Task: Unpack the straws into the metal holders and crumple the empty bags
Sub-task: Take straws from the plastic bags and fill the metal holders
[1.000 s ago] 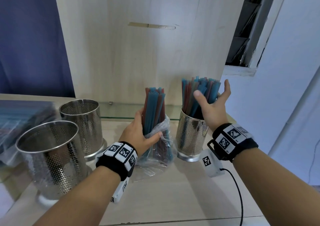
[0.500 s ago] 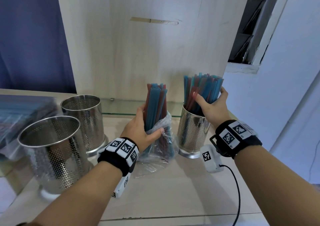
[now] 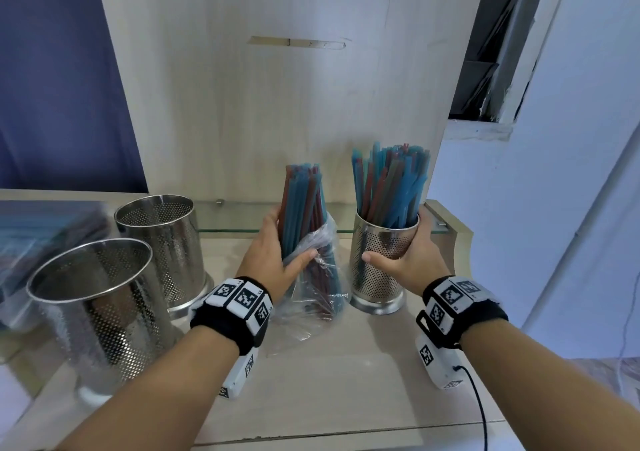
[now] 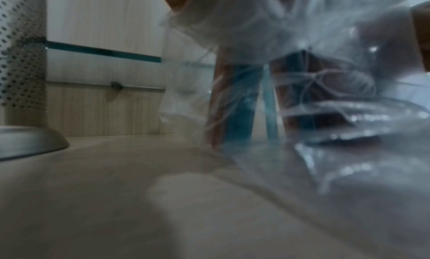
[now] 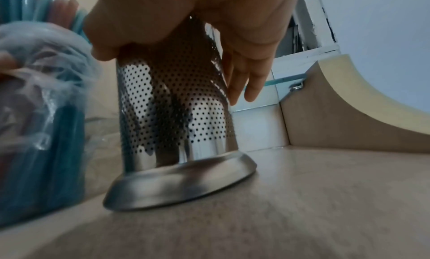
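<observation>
Head view is showing the left hand gripping the light, slippery bagged straws mid-bundle, standing at the worktop's twelve o'clock, while the right hand is clasping the stiff filled holder at three o'clock of them

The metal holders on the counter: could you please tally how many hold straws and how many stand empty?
Metal holders with straws: 1, the right holder
Empty metal holders: 2, the back-left holder and the near-left holder
Total: 3
</observation>
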The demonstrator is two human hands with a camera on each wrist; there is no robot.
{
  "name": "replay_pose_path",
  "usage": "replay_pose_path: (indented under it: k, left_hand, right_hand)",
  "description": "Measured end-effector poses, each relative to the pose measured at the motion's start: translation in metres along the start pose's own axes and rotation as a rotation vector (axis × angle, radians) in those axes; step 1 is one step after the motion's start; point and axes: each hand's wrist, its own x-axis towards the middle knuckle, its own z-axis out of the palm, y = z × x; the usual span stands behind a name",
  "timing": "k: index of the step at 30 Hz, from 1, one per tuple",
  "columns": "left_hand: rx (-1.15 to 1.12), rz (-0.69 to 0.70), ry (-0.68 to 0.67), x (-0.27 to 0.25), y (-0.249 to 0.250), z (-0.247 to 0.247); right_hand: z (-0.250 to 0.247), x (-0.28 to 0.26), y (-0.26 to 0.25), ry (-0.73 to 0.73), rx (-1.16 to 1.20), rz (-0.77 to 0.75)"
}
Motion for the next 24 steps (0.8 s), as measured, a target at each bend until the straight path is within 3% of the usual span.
replay_pose_path:
  k: [11, 17, 24]
  left_hand:
    - [-0.009, 0.028, -0.025, 0.004, -0.002, 0.002]
    - [-0.193, -0.142, 0.013, 0.022, -0.003, -0.002]
    - [-0.281, -0.154, -0.053, 0.052, -0.007, 0.005]
  right_hand:
    - [0.005, -0.005, -0.006, 0.025, 0.03, -0.03]
    - [0.007, -0.007, -0.004, 0.03, 0.022, -0.009]
    - [0.008, -0.005, -0.001, 0.028, 0.037, -0.025]
